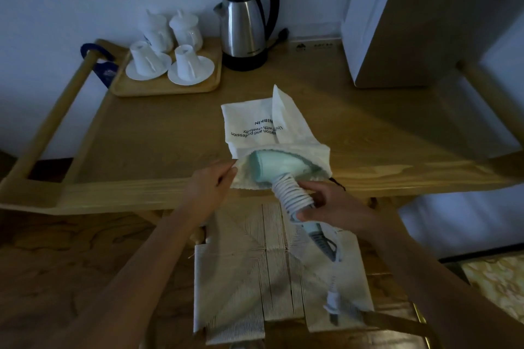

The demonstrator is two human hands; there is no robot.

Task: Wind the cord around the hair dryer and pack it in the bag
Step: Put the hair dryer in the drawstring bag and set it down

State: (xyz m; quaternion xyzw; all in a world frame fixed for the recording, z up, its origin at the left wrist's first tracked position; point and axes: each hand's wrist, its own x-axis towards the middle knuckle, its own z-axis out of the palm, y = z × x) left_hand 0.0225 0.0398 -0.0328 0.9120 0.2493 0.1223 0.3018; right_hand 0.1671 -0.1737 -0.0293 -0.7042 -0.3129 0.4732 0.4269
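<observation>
Two hands work at the bag [255, 127]: the right hand [326, 201] grips the cord-wound [292, 193] handle of the hair dryer [272, 164], whose head sits inside the bag's mouth; the left hand [209, 181] pinches the bag's rim. Beyond the bag stands a kettle [245, 28].

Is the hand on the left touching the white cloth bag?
Touching. The head view shows the left hand pinching the white cloth bag's open edge.

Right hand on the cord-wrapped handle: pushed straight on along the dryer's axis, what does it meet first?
The right hand would likely meet the open mouth of the white printed cloth bag, which already holds the pale green hair dryer head. Depth is uncertain.
</observation>
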